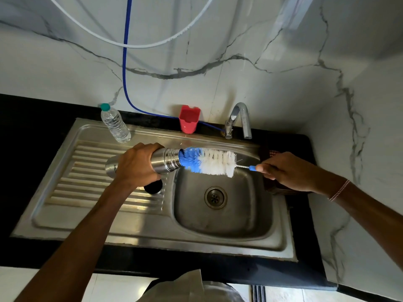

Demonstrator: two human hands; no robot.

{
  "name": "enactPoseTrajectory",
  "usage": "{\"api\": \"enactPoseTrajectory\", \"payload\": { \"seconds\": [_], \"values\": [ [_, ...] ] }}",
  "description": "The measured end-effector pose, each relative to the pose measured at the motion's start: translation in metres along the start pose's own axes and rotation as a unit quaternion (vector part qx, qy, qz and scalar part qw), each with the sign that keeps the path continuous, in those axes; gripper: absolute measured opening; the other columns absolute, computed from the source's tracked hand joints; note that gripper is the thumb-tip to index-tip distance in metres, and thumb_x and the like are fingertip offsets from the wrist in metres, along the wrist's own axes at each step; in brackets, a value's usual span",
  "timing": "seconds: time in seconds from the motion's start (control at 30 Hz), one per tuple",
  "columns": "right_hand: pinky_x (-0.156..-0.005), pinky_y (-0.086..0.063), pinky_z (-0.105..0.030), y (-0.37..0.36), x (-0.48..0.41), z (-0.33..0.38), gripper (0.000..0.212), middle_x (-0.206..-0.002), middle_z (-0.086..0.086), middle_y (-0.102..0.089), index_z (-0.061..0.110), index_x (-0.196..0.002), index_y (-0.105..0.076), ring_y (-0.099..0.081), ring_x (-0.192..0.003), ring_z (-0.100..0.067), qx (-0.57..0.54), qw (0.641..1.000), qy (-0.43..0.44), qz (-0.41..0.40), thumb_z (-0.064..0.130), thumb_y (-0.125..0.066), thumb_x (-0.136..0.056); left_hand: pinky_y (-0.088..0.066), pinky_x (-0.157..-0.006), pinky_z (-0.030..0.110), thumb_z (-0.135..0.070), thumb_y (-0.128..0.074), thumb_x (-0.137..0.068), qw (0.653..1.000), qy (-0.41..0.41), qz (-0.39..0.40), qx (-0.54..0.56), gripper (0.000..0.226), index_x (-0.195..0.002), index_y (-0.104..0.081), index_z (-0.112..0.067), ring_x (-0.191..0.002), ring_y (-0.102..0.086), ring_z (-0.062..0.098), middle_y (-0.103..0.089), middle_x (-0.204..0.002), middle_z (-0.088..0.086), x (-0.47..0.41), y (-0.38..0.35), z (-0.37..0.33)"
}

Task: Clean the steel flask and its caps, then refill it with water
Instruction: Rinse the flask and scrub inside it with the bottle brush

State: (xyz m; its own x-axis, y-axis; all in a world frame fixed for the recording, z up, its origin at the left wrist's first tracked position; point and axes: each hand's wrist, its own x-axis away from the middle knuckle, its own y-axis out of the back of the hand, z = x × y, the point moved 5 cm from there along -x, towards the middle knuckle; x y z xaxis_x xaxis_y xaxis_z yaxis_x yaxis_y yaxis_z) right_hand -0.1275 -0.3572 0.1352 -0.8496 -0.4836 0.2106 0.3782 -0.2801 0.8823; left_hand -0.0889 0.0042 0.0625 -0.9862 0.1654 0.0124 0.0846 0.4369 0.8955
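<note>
Steel flask [164,163] and bottle brush [214,163] in line over the sink [222,225].
Left hand [135,168] grips the flask sideways, mouth pointing right; the brush's blue tip seems just inside; right hand [283,173] pinches the handle end.

Single head-worn view, wide-angle. We look forward and steeply down from above the near edge of the black counter [196,269]. Left hand [135,165] and right hand [285,172] sit close to the lens, mid-frame. Sink basin [239,214] lies just under the right hand; marble wall [239,40] rises beyond both hands. Frame edges bow.
</note>
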Motion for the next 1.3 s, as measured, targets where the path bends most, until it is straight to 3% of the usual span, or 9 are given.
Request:
{"api": "enactPoseTrajectory", "payload": {
  "seconds": [0.17,0.3,0.43,0.5,0.63,0.87,1.1,1.23,1.3],
  "values": [
    [-0.037,-0.020,-0.021,-0.003,0.013,-0.008,0.051,-0.048,0.002,-0.028,0.011,-0.067,-0.048,-0.020,-0.039,-0.013,-0.243,0.941,-0.175,0.158,0.053,-0.048,-0.097,-0.054,-0.075,0.042,-0.020,-0.092,-0.048,1.000,-0.029,-0.002,-0.012,0.072,-0.116,-0.067,-0.027,-0.090,-0.061,0.026,-0.063,-0.090,-0.001,0.000,0.001,-0.004],
    [-0.041,-0.013,-0.022,-0.003,0.016,-0.014,0.051,-0.052,-0.002,-0.024,0.012,-0.068,-0.052,-0.013,-0.043,-0.015,-0.264,0.915,-0.224,0.208,0.053,-0.050,-0.098,-0.051,-0.071,0.037,-0.023,-0.090,-0.047,0.997,-0.063,0.002,-0.047,0.071,-0.113,-0.066,-0.030,-0.087,-0.062,0.023,-0.069,-0.090,-0.004,-0.005,-0.005,-0.003],
    [-0.051,-0.035,-0.024,0.027,-0.012,-0.018,0.054,-0.050,-0.003,-0.049,0.015,-0.062,-0.060,-0.042,-0.042,-0.014,-0.026,0.984,-0.138,0.110,0.054,-0.049,-0.098,-0.041,-0.068,0.030,-0.020,-0.086,-0.045,0.991,-0.097,0.003,-0.090,0.069,-0.110,-0.067,-0.029,-0.084,-0.061,0.021,-0.071,-0.091,-0.007,-0.007,-0.013,-0.010],
    [-0.057,-0.037,-0.030,0.048,-0.022,-0.010,0.048,-0.054,-0.001,-0.056,0.019,-0.064,-0.061,-0.051,-0.049,-0.013,0.074,0.992,-0.091,0.056,0.045,-0.049,-0.101,-0.038,-0.068,0.029,-0.019,-0.086,-0.044,0.989,-0.100,0.004,-0.109,0.070,-0.111,-0.067,-0.029,-0.085,-0.061,0.021,-0.070,-0.091,-0.008,-0.006,-0.016,-0.014],
    [-0.057,-0.040,-0.029,0.071,-0.021,0.019,0.050,-0.066,0.004,-0.061,0.027,-0.076,-0.062,-0.060,-0.063,-0.020,0.269,0.961,-0.037,-0.050,0.062,-0.031,-0.095,-0.040,-0.067,0.029,-0.020,-0.085,-0.045,0.988,-0.088,0.009,-0.124,0.071,-0.113,-0.066,-0.031,-0.088,-0.062,0.021,-0.070,-0.093,-0.009,-0.006,-0.022,-0.013],
    [-0.047,-0.025,-0.027,0.036,0.010,0.044,0.032,-0.066,0.001,-0.059,0.022,-0.087,-0.066,-0.055,-0.044,-0.027,0.390,0.886,0.100,-0.230,0.047,-0.054,-0.101,-0.040,-0.065,0.030,-0.020,-0.085,-0.051,0.997,0.035,0.021,-0.070,0.065,-0.110,-0.061,-0.030,-0.078,-0.056,0.018,-0.065,-0.087,-0.004,-0.005,-0.012,0.006],
    [-0.043,-0.039,-0.032,0.011,0.026,0.033,0.037,-0.069,0.001,-0.063,0.024,-0.092,-0.070,-0.060,-0.051,-0.027,0.294,0.913,0.058,-0.276,0.049,-0.046,-0.104,-0.043,-0.068,0.031,-0.023,-0.089,-0.052,0.994,0.109,-0.001,0.022,0.064,-0.109,-0.061,-0.034,-0.074,-0.060,0.023,-0.067,-0.083,-0.005,-0.004,-0.001,0.011],
    [-0.055,-0.050,-0.038,-0.004,0.017,-0.003,0.029,-0.067,0.008,-0.064,0.034,-0.084,-0.067,-0.063,-0.058,-0.016,0.060,0.975,-0.018,-0.212,0.050,-0.049,-0.099,-0.046,-0.072,0.033,-0.026,-0.091,-0.049,0.990,0.123,-0.016,0.064,0.066,-0.108,-0.061,-0.036,-0.077,-0.062,0.024,-0.067,-0.082,-0.007,-0.005,0.003,0.007],
    [-0.059,-0.047,-0.028,-0.003,0.008,-0.018,0.034,-0.060,0.009,-0.062,0.037,-0.071,-0.066,-0.058,-0.053,-0.012,-0.042,0.985,-0.048,-0.159,0.055,-0.048,-0.094,-0.044,-0.071,0.032,-0.025,-0.091,-0.048,0.992,0.110,-0.012,0.067,0.067,-0.108,-0.061,-0.036,-0.076,-0.062,0.023,-0.066,-0.081,-0.008,-0.005,0.005,0.002]
  ]
}}
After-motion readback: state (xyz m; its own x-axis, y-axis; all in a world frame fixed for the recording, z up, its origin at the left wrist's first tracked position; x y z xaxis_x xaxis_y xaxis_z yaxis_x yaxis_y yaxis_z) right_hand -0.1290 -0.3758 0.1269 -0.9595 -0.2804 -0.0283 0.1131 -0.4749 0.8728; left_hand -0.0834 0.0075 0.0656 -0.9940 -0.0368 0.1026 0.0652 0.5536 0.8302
